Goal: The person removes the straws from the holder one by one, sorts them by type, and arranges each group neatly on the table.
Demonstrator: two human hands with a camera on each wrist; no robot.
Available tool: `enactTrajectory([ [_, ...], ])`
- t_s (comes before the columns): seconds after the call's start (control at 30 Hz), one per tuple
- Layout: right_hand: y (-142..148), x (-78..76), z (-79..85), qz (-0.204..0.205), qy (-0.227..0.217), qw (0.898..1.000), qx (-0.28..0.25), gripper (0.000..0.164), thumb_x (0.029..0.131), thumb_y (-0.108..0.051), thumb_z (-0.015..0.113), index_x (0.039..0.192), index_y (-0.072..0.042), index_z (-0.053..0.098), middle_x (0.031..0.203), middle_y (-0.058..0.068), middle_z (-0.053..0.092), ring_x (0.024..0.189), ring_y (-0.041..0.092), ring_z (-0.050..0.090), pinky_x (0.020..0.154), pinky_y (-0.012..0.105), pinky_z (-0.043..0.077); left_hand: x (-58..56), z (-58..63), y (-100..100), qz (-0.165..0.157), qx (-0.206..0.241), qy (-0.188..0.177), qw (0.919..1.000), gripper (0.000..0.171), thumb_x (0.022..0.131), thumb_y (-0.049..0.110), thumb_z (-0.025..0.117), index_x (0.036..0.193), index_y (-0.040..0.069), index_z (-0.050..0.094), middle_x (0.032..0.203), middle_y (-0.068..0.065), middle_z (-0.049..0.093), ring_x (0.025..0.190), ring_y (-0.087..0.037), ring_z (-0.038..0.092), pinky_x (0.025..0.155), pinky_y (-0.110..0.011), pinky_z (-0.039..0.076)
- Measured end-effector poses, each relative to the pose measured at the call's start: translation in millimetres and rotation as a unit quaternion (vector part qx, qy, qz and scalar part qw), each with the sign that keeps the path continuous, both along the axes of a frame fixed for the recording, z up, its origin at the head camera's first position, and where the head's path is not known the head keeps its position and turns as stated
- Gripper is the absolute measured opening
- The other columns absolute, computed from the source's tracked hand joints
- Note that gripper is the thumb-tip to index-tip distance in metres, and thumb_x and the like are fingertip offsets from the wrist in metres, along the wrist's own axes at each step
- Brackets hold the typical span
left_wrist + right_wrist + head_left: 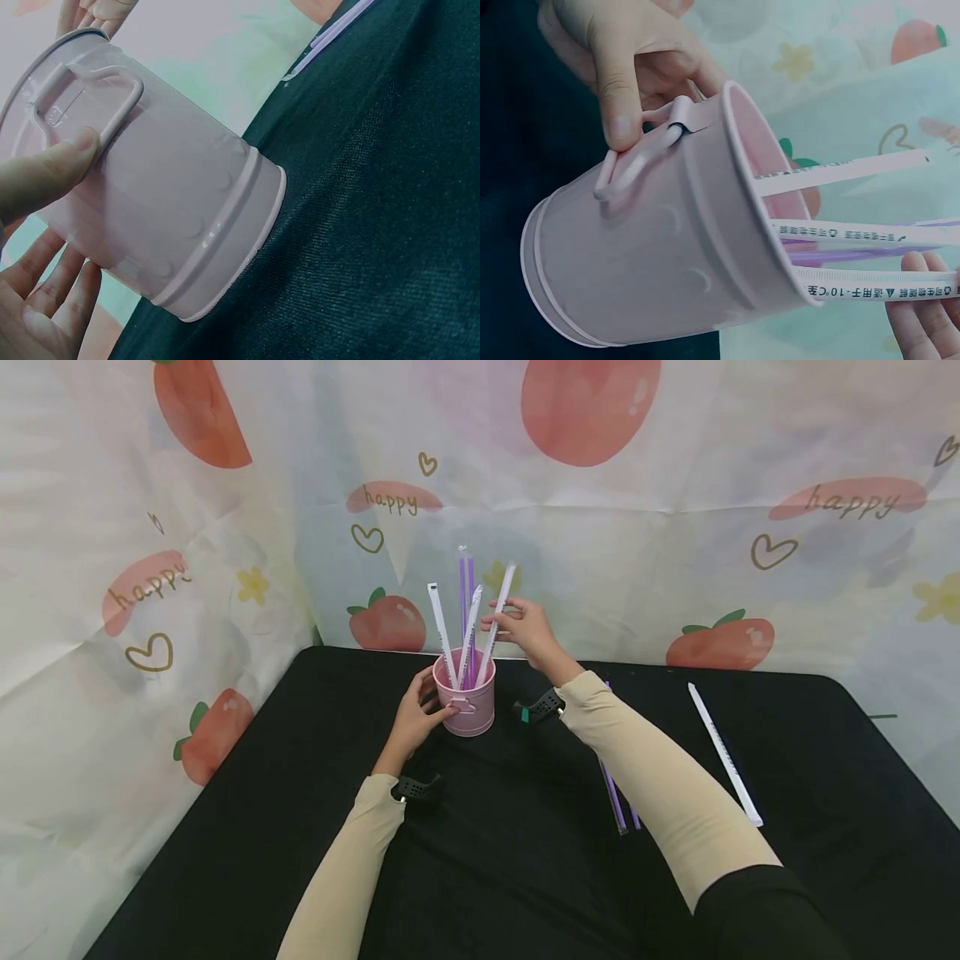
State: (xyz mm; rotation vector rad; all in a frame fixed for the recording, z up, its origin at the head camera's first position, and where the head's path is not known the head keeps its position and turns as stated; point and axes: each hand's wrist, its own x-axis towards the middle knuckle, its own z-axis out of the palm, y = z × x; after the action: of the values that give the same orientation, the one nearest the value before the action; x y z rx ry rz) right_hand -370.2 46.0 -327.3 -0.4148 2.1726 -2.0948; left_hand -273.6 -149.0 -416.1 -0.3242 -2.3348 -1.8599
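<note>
A small pink metal bucket point(474, 717) with a wire handle on its side stands on the black-covered table. My left hand point(411, 718) holds it from the left, thumb pressed on the handle point(124, 112) and the other fingers behind the wall. My right hand point(531, 631), above the rim on the right, pinches a white paper-wrapped straw point(489, 647) whose lower end is inside the bucket. Two other white wrapped straws point(441, 618) lean in the bucket, with purple straws point(462, 578) upright behind them. The straws' bottom ends are hidden by the bucket wall.
More purple straws point(613, 797) lie on the table, partly under my right forearm. Farther right lies another white wrapped straw point(723, 752). A printed fabric backdrop point(600, 552) hangs behind the table's far edge and along the left side.
</note>
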Motion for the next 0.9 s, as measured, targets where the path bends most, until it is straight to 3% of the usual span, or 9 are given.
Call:
enactTrajectory([
  [0.13,3.6,0.2,4.5,-0.003,0.003,1.000,0.007,0.037,0.095,-0.006,0.051,0.130,0.007,0.048,0.115,0.027,0.064,0.079,0.008,0.069,0.090,0.042,0.054,0.0,-0.1,0.4,0.000,-0.001,0.000,1.0000,0.074,0.081,0.000,0.069,0.143,0.000,0.029,0.142,-0.025,0.040,0.135,-0.037,0.037,0.113,-0.048,0.033],
  [0.27,7.5,0.3,10.0,-0.006,0.006,1.000,0.001,0.036,0.095,-0.006,0.052,0.129,0.006,0.050,0.100,0.015,0.071,0.079,0.009,0.070,0.088,0.041,0.056,0.4,0.8,0.7,0.000,0.007,0.001,1.0000,0.074,0.080,-0.001,0.070,0.142,-0.001,0.030,0.141,-0.026,0.041,0.134,-0.037,0.038,0.113,-0.049,0.033],
  [0.43,13.0,0.6,19.3,-0.001,0.014,1.000,-0.015,0.034,0.094,-0.005,0.052,0.126,0.006,0.051,0.087,0.002,0.072,0.078,0.010,0.070,0.080,0.034,0.059,0.6,1.0,0.8,0.002,0.008,-0.002,1.0000,0.074,0.080,-0.001,0.070,0.143,0.000,0.030,0.141,-0.025,0.041,0.134,-0.037,0.038,0.113,-0.048,0.033],
  [0.9,29.5,9.1,46.2,0.011,0.024,0.999,-0.042,0.030,0.095,-0.004,0.050,0.124,0.004,0.052,0.082,-0.002,0.070,0.076,0.009,0.070,0.072,0.027,0.059,0.9,2.0,0.9,-0.004,0.013,-0.008,0.9999,0.075,0.081,-0.002,0.068,0.144,0.001,0.028,0.143,-0.024,0.039,0.135,-0.037,0.036,0.114,-0.047,0.032],
])
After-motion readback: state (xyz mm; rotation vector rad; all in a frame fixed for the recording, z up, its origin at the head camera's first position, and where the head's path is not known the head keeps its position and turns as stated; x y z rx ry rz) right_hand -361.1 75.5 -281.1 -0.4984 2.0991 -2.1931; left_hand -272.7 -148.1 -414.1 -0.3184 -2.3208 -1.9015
